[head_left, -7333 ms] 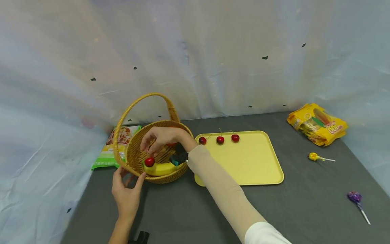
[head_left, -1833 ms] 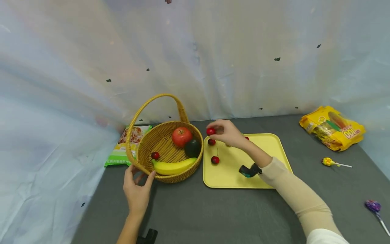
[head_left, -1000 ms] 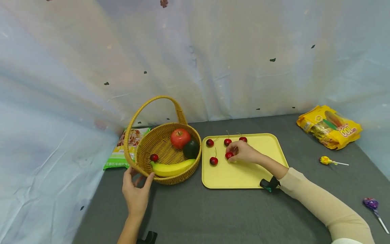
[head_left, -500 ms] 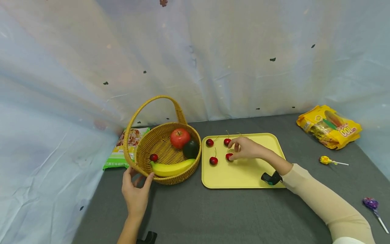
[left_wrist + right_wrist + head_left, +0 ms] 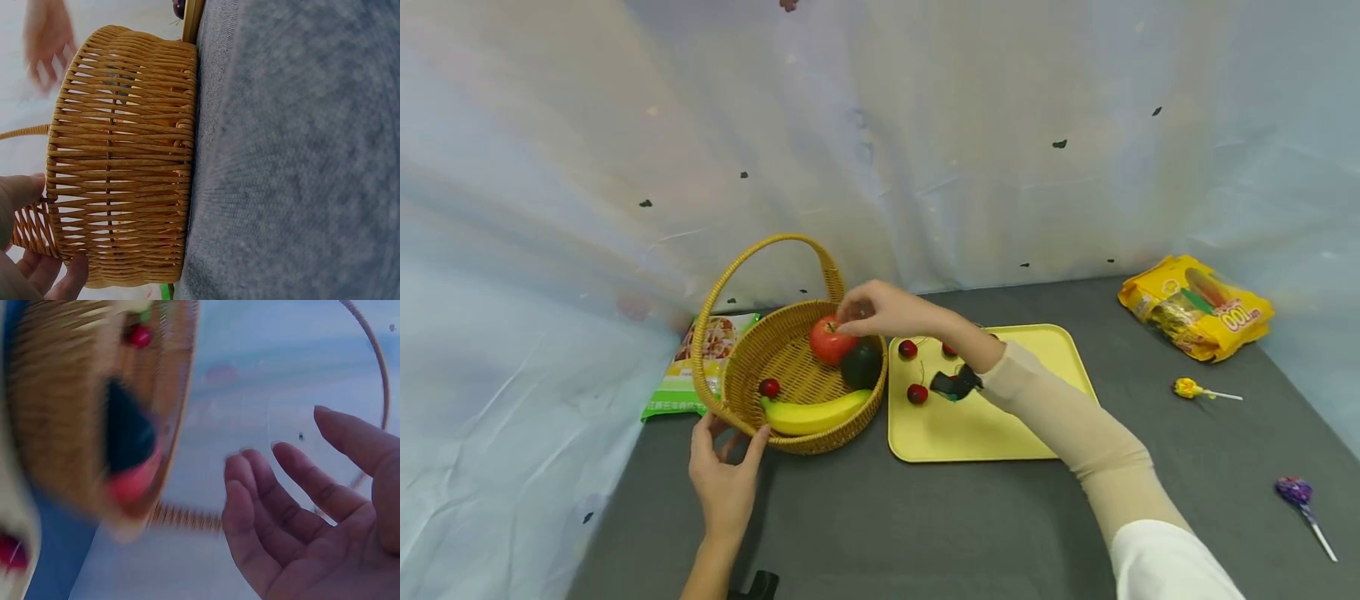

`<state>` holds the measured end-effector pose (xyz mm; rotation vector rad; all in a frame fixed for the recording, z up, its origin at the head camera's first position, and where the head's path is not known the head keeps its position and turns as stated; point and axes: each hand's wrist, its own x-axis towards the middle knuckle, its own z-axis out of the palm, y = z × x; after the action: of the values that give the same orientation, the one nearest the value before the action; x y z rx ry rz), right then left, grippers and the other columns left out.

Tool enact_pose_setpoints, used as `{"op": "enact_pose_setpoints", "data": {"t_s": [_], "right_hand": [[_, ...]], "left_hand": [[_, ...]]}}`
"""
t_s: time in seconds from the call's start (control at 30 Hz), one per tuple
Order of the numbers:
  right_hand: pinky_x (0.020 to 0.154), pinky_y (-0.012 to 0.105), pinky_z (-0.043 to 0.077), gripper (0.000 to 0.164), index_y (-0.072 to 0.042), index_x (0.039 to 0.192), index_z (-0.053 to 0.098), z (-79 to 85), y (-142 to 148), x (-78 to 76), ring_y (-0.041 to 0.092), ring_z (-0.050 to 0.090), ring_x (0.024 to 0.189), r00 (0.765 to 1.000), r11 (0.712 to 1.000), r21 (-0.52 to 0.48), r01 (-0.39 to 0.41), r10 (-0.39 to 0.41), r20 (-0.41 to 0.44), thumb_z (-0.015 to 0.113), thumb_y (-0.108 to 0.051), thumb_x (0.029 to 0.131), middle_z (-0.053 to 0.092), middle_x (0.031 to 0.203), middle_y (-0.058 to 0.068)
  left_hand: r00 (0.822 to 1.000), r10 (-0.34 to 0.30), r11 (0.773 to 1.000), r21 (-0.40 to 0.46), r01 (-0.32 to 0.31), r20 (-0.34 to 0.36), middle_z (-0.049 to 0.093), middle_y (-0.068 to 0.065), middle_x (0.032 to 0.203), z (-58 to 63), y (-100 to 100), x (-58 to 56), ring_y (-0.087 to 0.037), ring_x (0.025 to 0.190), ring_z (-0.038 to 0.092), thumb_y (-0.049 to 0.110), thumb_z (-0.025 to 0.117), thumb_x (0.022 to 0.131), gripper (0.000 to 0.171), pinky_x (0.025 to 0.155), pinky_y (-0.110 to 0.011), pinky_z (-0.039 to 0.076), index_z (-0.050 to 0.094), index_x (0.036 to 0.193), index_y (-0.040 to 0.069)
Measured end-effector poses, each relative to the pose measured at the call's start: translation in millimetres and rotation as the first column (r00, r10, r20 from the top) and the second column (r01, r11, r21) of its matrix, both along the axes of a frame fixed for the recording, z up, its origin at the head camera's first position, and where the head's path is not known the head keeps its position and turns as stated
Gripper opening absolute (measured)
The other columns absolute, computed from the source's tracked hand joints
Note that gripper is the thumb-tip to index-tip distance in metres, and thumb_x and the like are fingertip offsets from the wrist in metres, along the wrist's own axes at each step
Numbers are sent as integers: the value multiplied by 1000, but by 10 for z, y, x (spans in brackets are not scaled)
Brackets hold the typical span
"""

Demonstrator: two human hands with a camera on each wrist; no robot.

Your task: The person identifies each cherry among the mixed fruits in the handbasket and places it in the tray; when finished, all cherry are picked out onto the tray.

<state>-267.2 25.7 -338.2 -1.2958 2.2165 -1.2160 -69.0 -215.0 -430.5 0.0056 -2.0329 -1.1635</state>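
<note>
My left hand [image 5: 724,483] grips the near-left rim of a yellow woven basket [image 5: 820,444], by the handle's foot. In the left wrist view the thumb and fingers [image 5: 74,275] pinch that rim. Inside the basket lie a red apple [image 5: 824,343], a dark green avocado-like fruit [image 5: 862,367], a banana [image 5: 812,417] and one cherry [image 5: 768,387]. My right hand [image 5: 895,312] hovers above the basket's right side, near the apple. Its fingers are loosely bent with nothing between them, as the right wrist view shows. Cherries [image 5: 917,393] sit on a yellow tray [image 5: 977,437], some hidden by the right forearm.
A green snack bag [image 5: 673,387] lies behind the basket's left side. At the right are a yellow snack pack [image 5: 1198,308], a yellow lollipop [image 5: 1187,387] and a purple lollipop [image 5: 1296,492]. A pale curtain [image 5: 925,167] hangs behind the table.
My right hand carried a cherry to the tray and let go of it there, then moved left over the basket. More cherries are on the tray than at first. My left hand keeps its grip.
</note>
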Motion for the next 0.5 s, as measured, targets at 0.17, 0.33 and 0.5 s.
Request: {"op": "enact_pose_setpoints", "data": {"t_s": [0.17, 0.33, 0.5], "right_hand": [[89, 23, 53, 29, -2, 120, 66, 20, -744, -52, 16, 63, 104, 995, 996, 8, -84, 83, 61, 67, -20, 98, 68, 114, 7], [87, 18, 51, 39, -4, 130, 62, -74, -1271, -36, 12, 58, 112, 977, 984, 91, -151, 134, 166, 66, -27, 98, 63, 126, 5], [91, 21, 50, 41, -6, 134, 62, -236, -1514, -25, 12, 56, 116, 944, 959, 163, -231, 180, 275, 64, -28, 100, 62, 128, 1]], "left_hand": [[1000, 27, 1000, -8, -27, 13, 56, -26, 116, 0, -7, 3, -27, 106, 55, -15, 79, 76, 64, 84, -12, 53, 50, 134, -12], [999, 27, 1000, -8, -27, 20, 54, -29, 118, -12, -22, -6, -31, 106, 54, -15, 78, 77, 65, 84, -10, 51, 49, 135, -13], [999, 16, 1000, 0, -16, 36, 55, -25, 118, -5, -11, -13, -29, 107, 54, -14, 78, 78, 64, 84, -11, 52, 49, 135, -13]]}}
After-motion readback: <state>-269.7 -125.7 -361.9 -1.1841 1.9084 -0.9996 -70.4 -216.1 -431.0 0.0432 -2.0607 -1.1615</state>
